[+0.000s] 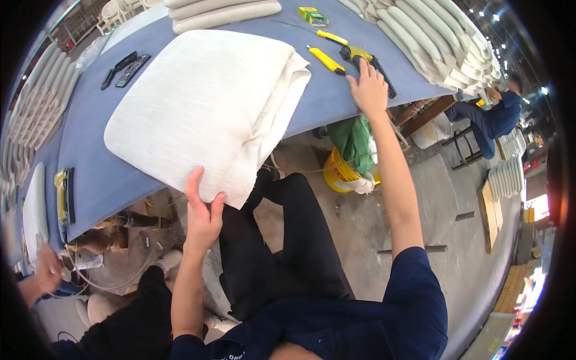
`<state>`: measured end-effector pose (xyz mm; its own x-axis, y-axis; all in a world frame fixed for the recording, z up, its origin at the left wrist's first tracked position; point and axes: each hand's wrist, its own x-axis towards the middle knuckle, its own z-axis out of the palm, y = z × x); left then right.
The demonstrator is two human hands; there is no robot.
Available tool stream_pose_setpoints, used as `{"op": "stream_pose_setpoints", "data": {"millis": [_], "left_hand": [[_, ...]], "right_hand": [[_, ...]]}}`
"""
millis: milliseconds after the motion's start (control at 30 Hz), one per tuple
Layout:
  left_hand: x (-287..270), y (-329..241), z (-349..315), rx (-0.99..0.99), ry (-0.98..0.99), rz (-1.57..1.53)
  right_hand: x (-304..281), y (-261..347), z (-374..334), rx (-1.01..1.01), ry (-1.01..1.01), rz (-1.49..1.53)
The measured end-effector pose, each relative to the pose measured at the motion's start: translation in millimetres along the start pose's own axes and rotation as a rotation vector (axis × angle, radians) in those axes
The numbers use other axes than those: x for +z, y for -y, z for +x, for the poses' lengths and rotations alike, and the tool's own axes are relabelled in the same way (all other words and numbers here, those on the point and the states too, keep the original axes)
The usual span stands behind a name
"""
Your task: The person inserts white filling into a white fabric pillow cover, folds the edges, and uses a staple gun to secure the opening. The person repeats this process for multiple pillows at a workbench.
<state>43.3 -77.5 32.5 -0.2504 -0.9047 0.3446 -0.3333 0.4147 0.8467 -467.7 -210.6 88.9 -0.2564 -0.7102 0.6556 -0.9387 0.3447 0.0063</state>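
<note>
Here, left hand (203, 217) clamped on cushion (204, 102); right hand (367, 90) splayed flat beside staple gun (360, 57), knife (327, 60).

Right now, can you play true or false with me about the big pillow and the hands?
1. The left hand grips the near edge of the cream cushion. True.
2. The right hand holds the cushion too. False: it reaches to the black and yellow tool on the blue table.
3. The table top is red. False: it is blue.
4. A yellow utility knife lies beside the cushion. True.
5. A yellow bucket stands on the floor. True.
</note>
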Motion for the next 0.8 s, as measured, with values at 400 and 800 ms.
{"op": "stream_pose_setpoints", "data": {"millis": [400,800], "left_hand": [[-16.1,-4.6,14.6,0.309,0.054,0.256],[-25.7,-4.7,10.5,0.259,0.146,0.345]], "right_hand": [[-116.4,10.9,-78.3,0.479,0.035,1.396],[-195.2,194.8,-254.7,-0.058,0.527,1.507]]}}
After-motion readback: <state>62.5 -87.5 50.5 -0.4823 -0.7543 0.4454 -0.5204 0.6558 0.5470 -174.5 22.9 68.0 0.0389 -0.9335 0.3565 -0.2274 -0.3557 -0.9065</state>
